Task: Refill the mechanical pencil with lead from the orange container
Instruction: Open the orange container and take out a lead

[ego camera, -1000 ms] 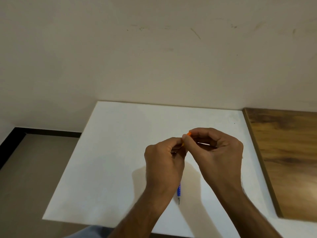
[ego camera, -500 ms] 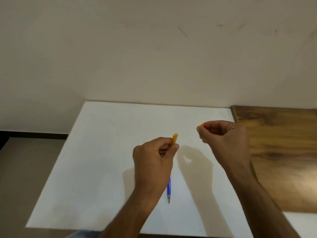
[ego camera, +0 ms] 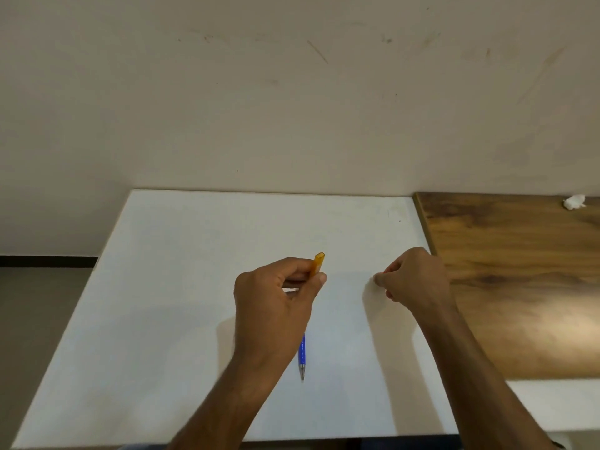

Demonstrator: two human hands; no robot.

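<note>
One camera on my head looks forward and down, close over my white table point(ego camera: 181, 319) against the wall point(ego camera: 292, 108).

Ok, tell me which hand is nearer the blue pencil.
Left. The left hand is directly over the pencil, covering its upper part while holding the orange container. The right hand is off to the pencil's right, apart.

scene evenly lit, moderately dim, warm cast. soft shadows thrown left of both forearms onto white table point(ego camera: 162, 287), so light taken as from right. warm glare patch seen on wooden surface point(ego camera: 535, 326). right hand point(ego camera: 412, 277) slightly motion-blurred; wide-angle bowing at edges.
</note>
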